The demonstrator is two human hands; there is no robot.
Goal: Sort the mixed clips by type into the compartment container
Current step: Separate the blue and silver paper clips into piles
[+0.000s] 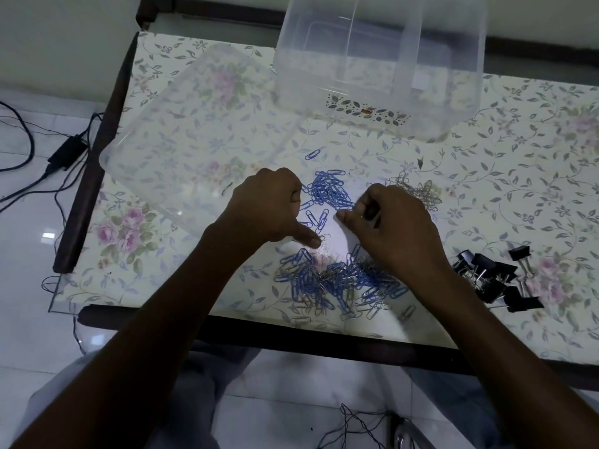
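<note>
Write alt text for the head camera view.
Two bare hands, left hand and right hand, sort paper clips on a floral-covered table: a mixed blue-and-silver pile nearest, a blue pile and a silver pile beyond. Black binder clips lie right; a clear plastic container stands behind.

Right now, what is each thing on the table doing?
Clear box: upright, nothing seen inside.
Lid: lying flat beside the box.
Blue clips: sorted pile.
Silver clips: sorted pile.
Mixed clips: unsorted heap.
Black clips: grouped at the right.
Left hand: thumb on a clip.
Right hand: curled, grip unclear.
</note>
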